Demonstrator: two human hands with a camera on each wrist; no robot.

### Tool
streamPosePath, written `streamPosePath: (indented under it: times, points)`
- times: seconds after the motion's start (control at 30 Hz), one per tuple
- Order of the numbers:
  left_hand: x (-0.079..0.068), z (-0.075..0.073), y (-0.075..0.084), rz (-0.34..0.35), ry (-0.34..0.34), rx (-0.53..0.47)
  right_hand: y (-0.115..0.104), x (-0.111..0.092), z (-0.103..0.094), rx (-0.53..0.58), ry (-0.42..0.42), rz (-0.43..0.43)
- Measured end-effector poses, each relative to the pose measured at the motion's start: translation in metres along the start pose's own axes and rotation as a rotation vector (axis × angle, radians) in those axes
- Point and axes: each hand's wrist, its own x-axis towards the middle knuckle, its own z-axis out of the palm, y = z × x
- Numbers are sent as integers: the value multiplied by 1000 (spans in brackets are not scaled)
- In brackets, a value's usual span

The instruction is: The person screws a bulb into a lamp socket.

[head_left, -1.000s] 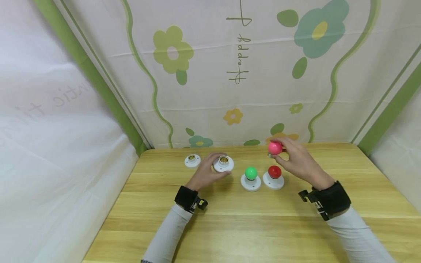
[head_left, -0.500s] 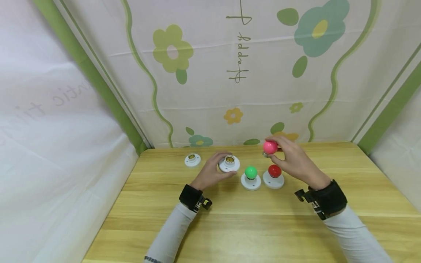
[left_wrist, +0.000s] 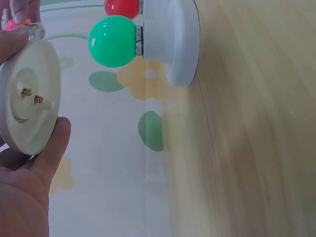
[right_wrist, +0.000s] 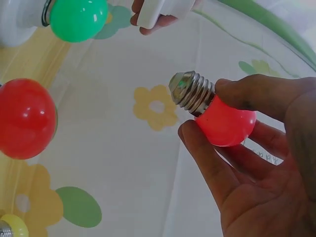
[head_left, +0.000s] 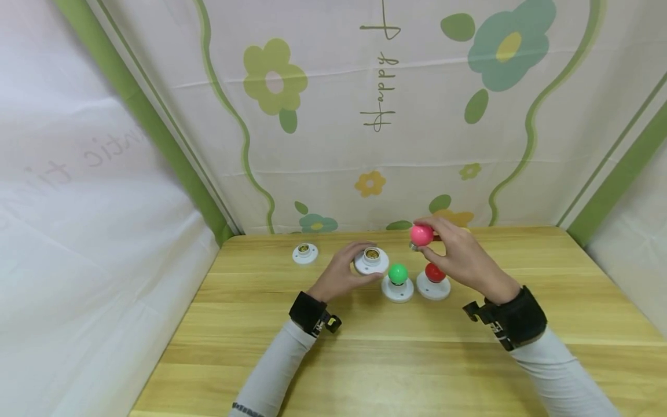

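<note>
My left hand grips a round white lamp socket by its rim, held above the table with its brass-lined opening facing up. The left wrist view shows the underside of that socket, with two brass screws. In my right hand is a pink light bulb, pinched by the globe. Its metal screw base points toward the socket, and a gap lies between them. Just in front stand a green bulb and a red bulb, each fitted upright in a white socket.
Another white socket without a bulb lies at the back left of the wooden table. A yellow bulb shows partly at the lower left of the right wrist view. Flower-patterned cloth hangs behind the table.
My left hand has carried the white socket to the right. My right hand has brought the pink bulb left, so the two are closer together.
</note>
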Motion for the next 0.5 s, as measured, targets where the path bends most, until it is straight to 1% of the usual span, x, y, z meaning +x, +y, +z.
streamPosePath:
  times: [0.2,0.23,0.27,0.47,0.5]
  points:
    - [2,2,3,-3,-16,23,-6,5,2,1,-6,-17]
    - [3,3,4,5,-15,23,-7,6,2,3,-10,-19]
    - [3,1,10,4,-12,20,-8,6,2,3,-14,-21]
    - [7,5,10,30,-18,26,-12,8,4,9,-28,-41]
    - [8,7,5,38,-23,27,-13,9,5,10,-26,-47]
